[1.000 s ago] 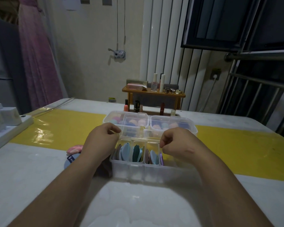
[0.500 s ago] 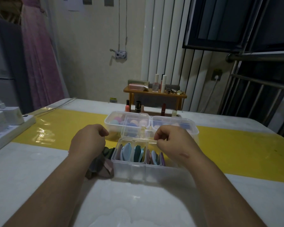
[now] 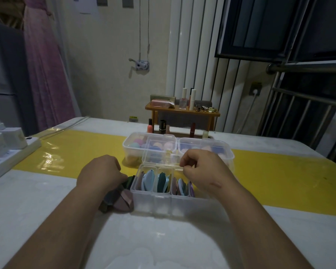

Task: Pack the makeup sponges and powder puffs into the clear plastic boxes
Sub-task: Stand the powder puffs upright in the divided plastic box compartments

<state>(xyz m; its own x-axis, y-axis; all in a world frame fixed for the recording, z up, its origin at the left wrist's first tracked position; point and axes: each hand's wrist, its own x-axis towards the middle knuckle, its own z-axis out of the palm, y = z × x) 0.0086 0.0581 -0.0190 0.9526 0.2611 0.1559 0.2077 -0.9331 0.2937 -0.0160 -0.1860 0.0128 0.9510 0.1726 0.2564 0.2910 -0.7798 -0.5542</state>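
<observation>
A clear compartmented box (image 3: 163, 203) stands near me with its lid (image 3: 157, 152) raised at the back. Powder puffs (image 3: 149, 181) stand on edge inside it: light blue, dark green, pink and purple. My right hand (image 3: 202, 171) has curled fingers and pinches the box's rear rim at the lid hinge. Left of the box lies a small pile of dark and mauve puffs (image 3: 122, 200). My left hand (image 3: 101, 171) curls down onto this pile, and a dark green puff (image 3: 131, 180) sticks out at its fingertips. A second clear box (image 3: 226, 152) behind holds coloured sponges (image 3: 137, 143).
A white power strip with chargers (image 3: 10, 150) lies along the table's left edge. Lipsticks and bottles (image 3: 163, 126) stand behind the far box, under a small wooden shelf of cosmetics (image 3: 182, 111). A yellow strip (image 3: 76, 152) crosses the white table.
My left hand has left the near box's rear left corner and dropped onto the puff pile beside it. My right hand has stayed at the rear rim.
</observation>
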